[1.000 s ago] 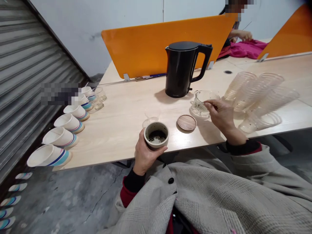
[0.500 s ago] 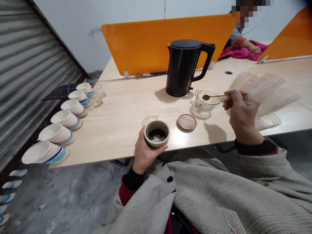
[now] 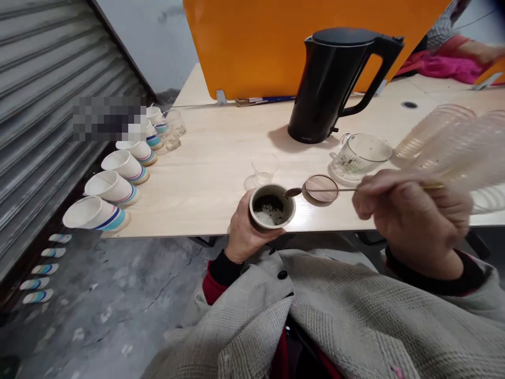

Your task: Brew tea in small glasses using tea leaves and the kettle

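Observation:
My left hand (image 3: 250, 229) is wrapped round a small pale jar (image 3: 291, 215) with dark loose leaves inside, held above the table's front edge. Pinched in my right hand (image 3: 414, 210) is a thin long-handled spoon (image 3: 292, 192), its brown bowl over the jar's right rim. Whether the spoon's bowl carries anything, I cannot make out. A round wooden lid (image 3: 322, 188) lies on the table to the right of the jar. Behind my right hand stands a ribbed glass cup (image 3: 365, 152) with dark bits on its inner wall. One clear plastic cup (image 3: 265, 167) stands just beyond the jar.
A black electric kettle (image 3: 331, 87) stands before the orange divider (image 3: 252, 47). Stacked clear plastic cups (image 3: 450, 142) lie at the right. Several paper cups (image 3: 110, 187) line the table's left edge. Another person's arm (image 3: 473, 50) rests by pink cloth (image 3: 442, 67).
My right hand has come from the glass cup towards me and left, bringing the spoon's bowl to the jar's rim. The view has shifted, and the left hand still holds the jar.

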The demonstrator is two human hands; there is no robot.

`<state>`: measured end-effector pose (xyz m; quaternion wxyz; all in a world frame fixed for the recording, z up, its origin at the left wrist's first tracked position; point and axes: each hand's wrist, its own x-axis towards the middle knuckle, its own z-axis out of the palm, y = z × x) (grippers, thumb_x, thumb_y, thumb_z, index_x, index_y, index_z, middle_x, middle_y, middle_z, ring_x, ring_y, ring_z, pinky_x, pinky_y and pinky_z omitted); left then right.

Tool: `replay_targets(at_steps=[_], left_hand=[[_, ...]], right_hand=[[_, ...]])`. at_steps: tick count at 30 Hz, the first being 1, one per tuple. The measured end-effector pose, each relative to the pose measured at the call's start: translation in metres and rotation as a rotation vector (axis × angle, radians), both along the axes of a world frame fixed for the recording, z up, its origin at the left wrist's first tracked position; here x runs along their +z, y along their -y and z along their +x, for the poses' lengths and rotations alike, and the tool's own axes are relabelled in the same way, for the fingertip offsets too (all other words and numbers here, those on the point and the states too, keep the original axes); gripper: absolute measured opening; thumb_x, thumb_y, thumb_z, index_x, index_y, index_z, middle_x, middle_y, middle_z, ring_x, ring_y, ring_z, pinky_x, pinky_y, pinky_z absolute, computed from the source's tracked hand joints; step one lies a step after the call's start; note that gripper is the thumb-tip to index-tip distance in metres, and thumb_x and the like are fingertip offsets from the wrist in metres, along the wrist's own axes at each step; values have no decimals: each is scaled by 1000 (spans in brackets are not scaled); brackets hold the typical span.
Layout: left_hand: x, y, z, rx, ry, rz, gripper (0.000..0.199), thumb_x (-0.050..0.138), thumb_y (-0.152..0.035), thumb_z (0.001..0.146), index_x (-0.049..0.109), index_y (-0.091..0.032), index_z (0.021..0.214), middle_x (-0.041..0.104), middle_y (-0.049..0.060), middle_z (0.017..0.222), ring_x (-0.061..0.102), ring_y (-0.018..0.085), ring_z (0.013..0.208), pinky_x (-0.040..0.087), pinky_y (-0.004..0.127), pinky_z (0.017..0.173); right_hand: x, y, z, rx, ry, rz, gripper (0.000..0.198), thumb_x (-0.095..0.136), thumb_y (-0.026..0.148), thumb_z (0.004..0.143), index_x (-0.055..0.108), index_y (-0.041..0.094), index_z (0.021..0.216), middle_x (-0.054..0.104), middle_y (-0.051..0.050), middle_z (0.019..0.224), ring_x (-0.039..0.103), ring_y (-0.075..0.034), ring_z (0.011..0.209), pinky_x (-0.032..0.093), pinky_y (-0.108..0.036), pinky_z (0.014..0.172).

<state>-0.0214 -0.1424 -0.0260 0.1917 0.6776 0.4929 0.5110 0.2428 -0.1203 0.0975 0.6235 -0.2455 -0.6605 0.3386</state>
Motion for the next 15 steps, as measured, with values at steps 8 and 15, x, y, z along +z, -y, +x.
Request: replay_targets(at_steps=[8,15], left_hand=[[4,3,1,-6,-38,62,101,94,-56,72,40,-29,153,64,13,145,66,33,134,58,52,110],[4,4,0,-22,-77,131,102,91,-61,75,37,-28,156,63,13,147,65,32,135,58,51,111]], right_hand=[[-5,1,-31,146,689,275,16,56,21,107,72,22,106,72,-1,80,66,-12,67,48,-24,60],[-26,-4,-41,109,733,383,11,57,22,108,67,19,107,73,-4,83,64,-13,67,46,-24,59]])
